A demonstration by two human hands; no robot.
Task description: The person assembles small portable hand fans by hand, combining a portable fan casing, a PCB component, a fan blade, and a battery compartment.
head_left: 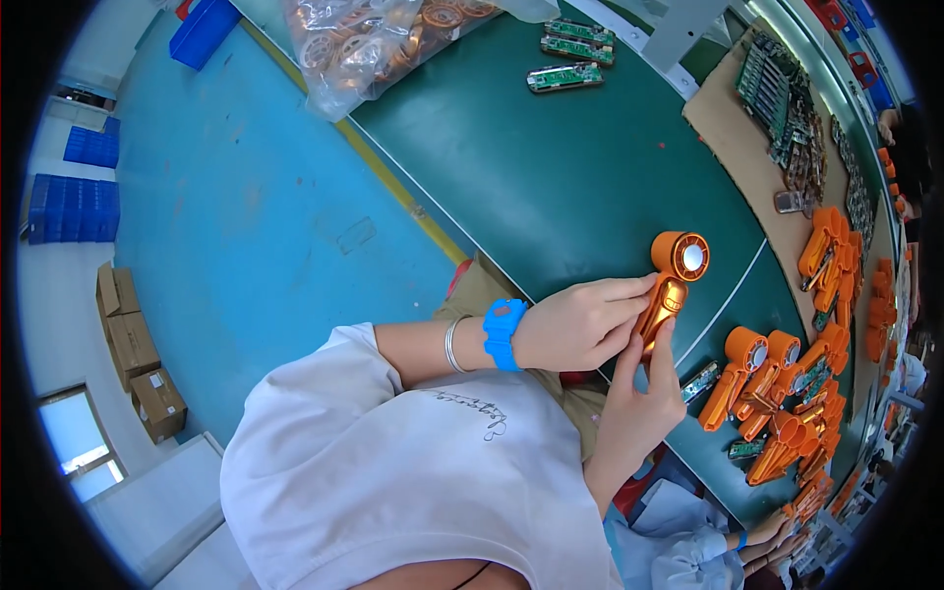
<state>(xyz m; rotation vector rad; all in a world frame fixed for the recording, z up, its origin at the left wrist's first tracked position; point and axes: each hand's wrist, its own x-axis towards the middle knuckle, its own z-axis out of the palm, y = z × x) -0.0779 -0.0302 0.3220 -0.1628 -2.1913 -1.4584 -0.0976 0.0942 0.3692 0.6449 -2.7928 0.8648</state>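
An orange handheld fan (670,258) with a round head and a shiny handle is held between my two hands above the green table's near edge. My left hand (590,320), with a blue band at its wrist, pinches the handle from the left side. From below, my right hand (644,393) grips the handle's lower part with thumb and fingers. The fan's round head points away from me, its silvery centre showing. Part of the handle is hidden behind my fingers.
Several orange fan housings (757,383) lie heaped at the right, with green circuit boards among them. More circuit boards (565,77) lie at the far side, near a clear plastic bag (364,49) of round copper-coloured parts. Cardboard (733,123) carries further boards. A co-worker's hands (772,531) show at lower right.
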